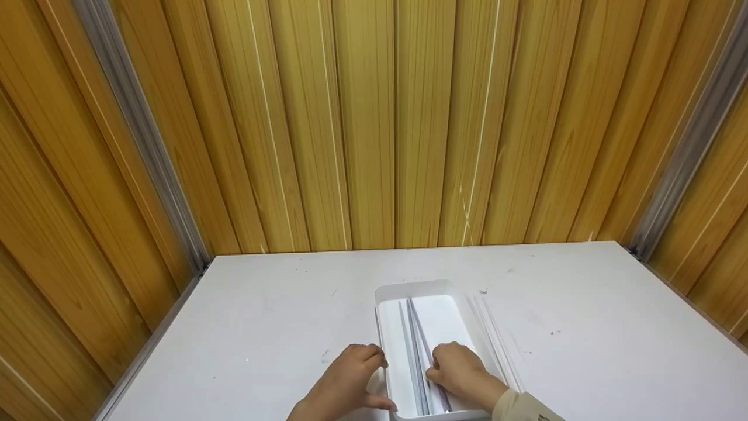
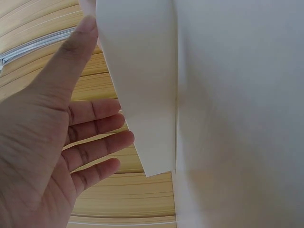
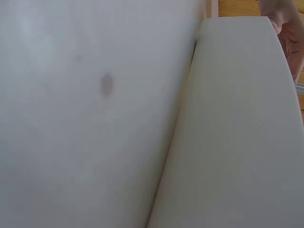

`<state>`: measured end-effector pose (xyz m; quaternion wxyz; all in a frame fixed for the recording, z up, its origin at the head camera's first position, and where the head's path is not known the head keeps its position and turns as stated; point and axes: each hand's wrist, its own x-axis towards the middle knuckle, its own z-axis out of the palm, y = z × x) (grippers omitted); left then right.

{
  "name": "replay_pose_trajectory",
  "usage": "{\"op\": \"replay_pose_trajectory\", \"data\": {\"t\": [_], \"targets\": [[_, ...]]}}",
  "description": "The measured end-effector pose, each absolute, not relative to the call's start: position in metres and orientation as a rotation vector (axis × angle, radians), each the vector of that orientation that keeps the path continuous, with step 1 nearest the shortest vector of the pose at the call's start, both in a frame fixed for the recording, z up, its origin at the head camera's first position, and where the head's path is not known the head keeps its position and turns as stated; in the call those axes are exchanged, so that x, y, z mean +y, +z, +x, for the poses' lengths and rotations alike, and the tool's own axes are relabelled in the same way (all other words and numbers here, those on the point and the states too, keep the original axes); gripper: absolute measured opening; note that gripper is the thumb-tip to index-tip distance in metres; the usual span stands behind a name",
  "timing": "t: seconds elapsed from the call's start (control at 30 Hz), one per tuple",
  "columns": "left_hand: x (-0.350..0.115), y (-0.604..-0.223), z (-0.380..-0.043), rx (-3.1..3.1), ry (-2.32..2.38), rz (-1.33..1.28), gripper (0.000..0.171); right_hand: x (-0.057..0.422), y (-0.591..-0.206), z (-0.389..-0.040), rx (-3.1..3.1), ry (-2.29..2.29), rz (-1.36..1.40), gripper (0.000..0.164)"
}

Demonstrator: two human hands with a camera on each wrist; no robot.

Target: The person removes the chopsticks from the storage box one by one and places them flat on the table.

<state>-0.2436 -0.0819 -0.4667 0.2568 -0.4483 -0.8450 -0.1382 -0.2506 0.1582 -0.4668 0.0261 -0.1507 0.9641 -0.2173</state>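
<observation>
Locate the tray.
In the head view, near the bottom, just right of centre: the tray sits on the table, left hand at its left side, right hand over it.

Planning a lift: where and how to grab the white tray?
Probably the left long wall of the white tray, from the left, left hand pinching across the rim. That wall stands upright with an exposed upper edge; white strips lie along the right side, making that approach look worse.

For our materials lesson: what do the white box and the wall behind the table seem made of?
White box: probably plastic, smooth and fairly matte, judging by its thin sides and rounded corners. Wall: wood or a wood-look print, satin; grain lines show.
</observation>
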Motion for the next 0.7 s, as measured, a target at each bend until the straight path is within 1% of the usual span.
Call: {"op": "replay_pose_trajectory", "data": {"t": [0.7], "targets": [[-0.082,-0.4663,-0.2435,-2.315,-0.344,-1.207,0.058,0.1656,-0.4643,-0.2495,3.014,-0.731,-0.447,0.019]]}}
